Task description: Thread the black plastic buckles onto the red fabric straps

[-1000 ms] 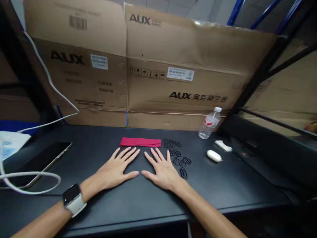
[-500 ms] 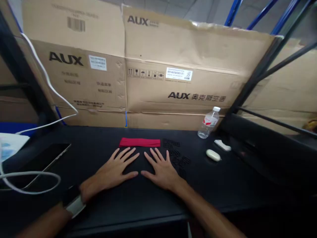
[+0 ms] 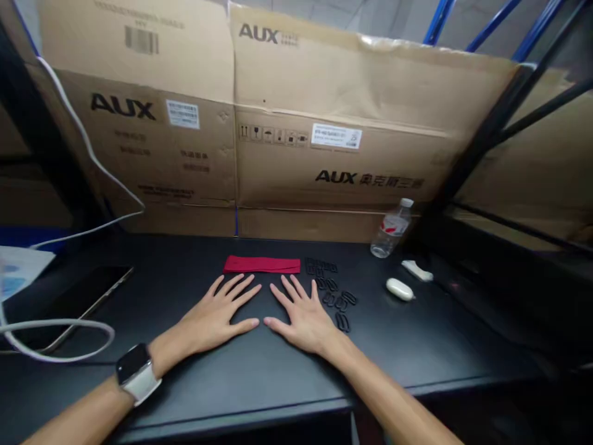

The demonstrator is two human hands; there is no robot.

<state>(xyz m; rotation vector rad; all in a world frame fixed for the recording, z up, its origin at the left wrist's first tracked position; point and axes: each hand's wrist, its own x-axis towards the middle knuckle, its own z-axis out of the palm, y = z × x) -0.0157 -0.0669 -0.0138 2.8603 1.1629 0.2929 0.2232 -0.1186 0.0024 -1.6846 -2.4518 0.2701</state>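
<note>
Both hands, left hand (image 3: 217, 320) and right hand (image 3: 303, 318), remain flat on the table (image 3: 417, 346) as before, grip wide, holding nothing; red fabric strip (image 3: 262, 264) lies just beyond, black clips (image 3: 334, 295) beside the right

Red folded strip (image 3: 262, 264) — flat, beside black clips (image 3: 334, 293)

my left hand (image 3: 214, 319) and right hand (image 3: 303, 318) lie flat side by side on the table (image 3: 259, 377), thumbs nearly meeting. just behind them lies a folded cloth (image 3: 262, 264), with what look like small clips (image 3: 334, 292) scattered to its right beside my right hand. farther right sit a bottle (image 3: 390, 228) and an earbud case (image 3: 399, 288); a phone (image 3: 76, 303) lies far left, and cardboard boxes (image 3: 287, 123) stand behind everything.
</note>
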